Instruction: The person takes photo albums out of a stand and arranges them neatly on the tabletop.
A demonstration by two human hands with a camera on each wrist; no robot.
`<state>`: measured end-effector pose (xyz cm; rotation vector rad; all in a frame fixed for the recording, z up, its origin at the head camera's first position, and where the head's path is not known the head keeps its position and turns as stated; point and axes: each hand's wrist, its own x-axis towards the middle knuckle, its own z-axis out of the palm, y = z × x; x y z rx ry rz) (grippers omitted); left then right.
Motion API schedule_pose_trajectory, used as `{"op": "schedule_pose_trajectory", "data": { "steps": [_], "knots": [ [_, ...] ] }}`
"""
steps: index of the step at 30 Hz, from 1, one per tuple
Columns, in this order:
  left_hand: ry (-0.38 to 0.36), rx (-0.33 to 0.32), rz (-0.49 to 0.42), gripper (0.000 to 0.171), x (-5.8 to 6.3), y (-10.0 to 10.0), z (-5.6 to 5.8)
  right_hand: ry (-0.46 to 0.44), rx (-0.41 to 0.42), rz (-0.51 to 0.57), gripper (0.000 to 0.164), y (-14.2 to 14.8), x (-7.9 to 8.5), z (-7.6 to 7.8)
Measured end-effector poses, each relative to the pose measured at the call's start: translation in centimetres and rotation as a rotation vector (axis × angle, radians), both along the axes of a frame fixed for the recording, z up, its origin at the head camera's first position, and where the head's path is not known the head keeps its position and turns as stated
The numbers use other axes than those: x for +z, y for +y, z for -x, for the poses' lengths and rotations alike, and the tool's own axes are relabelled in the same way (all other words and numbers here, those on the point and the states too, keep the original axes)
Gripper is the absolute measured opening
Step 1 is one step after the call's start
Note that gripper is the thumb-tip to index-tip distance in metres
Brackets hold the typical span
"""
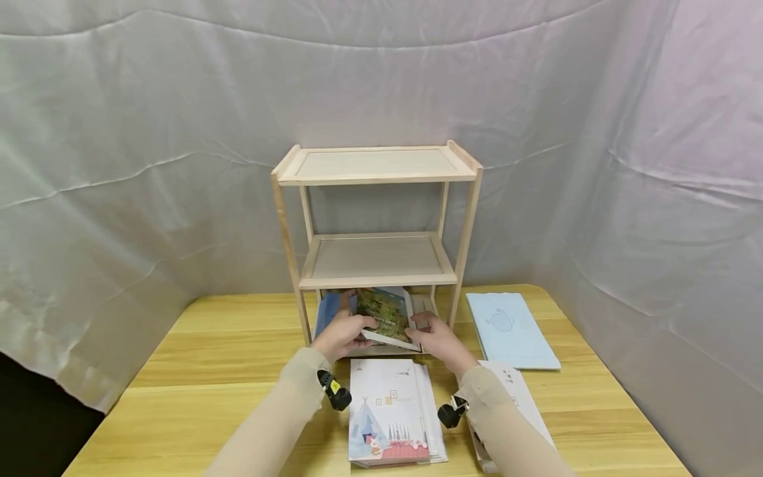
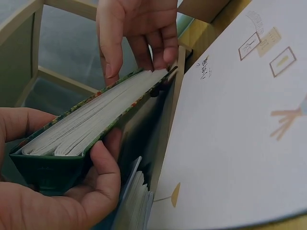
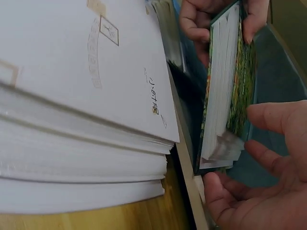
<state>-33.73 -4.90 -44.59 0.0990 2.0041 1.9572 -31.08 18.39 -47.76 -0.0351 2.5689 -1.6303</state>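
Note:
A thick hardcover book (image 1: 381,315) with a green and yellow landscape cover is tilted at the lowest shelf (image 1: 352,351) of a wooden rack. My left hand (image 1: 346,331) grips it by the spine, thumb on one cover and fingers on the other, as the left wrist view shows. At the opposite end is my right hand (image 3: 268,177), its fingers spread and relaxed, fingertips at the cover and the lower corner. Pages near that corner look blurred. Left of this book, a blue book (image 1: 327,311) is on the same shelf, partly hidden by my left hand.
The wooden rack (image 1: 381,281) has two more shelves above my hands. Just in front lies a stack of white illustrated books (image 1: 387,404). Another white stack (image 1: 518,397) is partly under my right forearm. A light blue book (image 1: 512,331) lies on the table's right side.

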Motion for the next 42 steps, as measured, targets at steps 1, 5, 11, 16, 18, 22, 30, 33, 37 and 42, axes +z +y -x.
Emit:
{"op": "schedule_pose_trajectory", "data": {
  "steps": [1,5,11,16,18,22,30,33,37,42],
  "knots": [
    [0.004,0.0,0.002,0.104,0.0,-0.2,0.0,-0.004,-0.002,0.015,0.047,0.0,0.0,0.0],
    [-0.007,-0.014,0.0,0.102,0.4,-1.0,-0.3,-0.013,-0.01,0.089,0.047,-0.1,0.0,0.0],
    [0.024,-0.026,0.002,0.102,0.9,-2.4,-1.1,-0.009,-0.052,0.185,0.05,-0.6,0.6,-0.1],
    [0.064,-0.024,0.04,0.104,1.0,-3.2,-1.9,0.004,-0.049,0.208,0.051,-1.2,1.2,-0.5],
    [0.082,-0.034,0.044,0.104,1.0,-3.3,-2.3,0.013,-0.038,0.212,0.051,-1.3,1.4,-0.7],
    [0.084,-0.052,0.042,0.102,1.1,-3.6,-3.3,0.017,-0.005,0.222,0.053,-1.2,1.6,-1.4],
    [0.084,-0.035,0.033,0.076,0.9,-4.4,-5.0,-0.008,0.04,0.236,0.056,-0.9,1.8,-2.7],
    [0.074,-0.025,0.032,0.065,0.9,-4.6,-5.7,-0.021,0.047,0.242,0.056,-0.8,1.9,-3.1],
    [0.084,-0.017,0.014,0.058,1.0,-5.1,-6.5,-0.036,0.079,0.252,0.057,-0.8,2.0,-3.8],
    [0.099,-0.002,0.014,0.056,1.0,-5.7,-7.6,-0.027,0.112,0.246,0.056,-1.0,2.0,-4.4]
  ]
}}
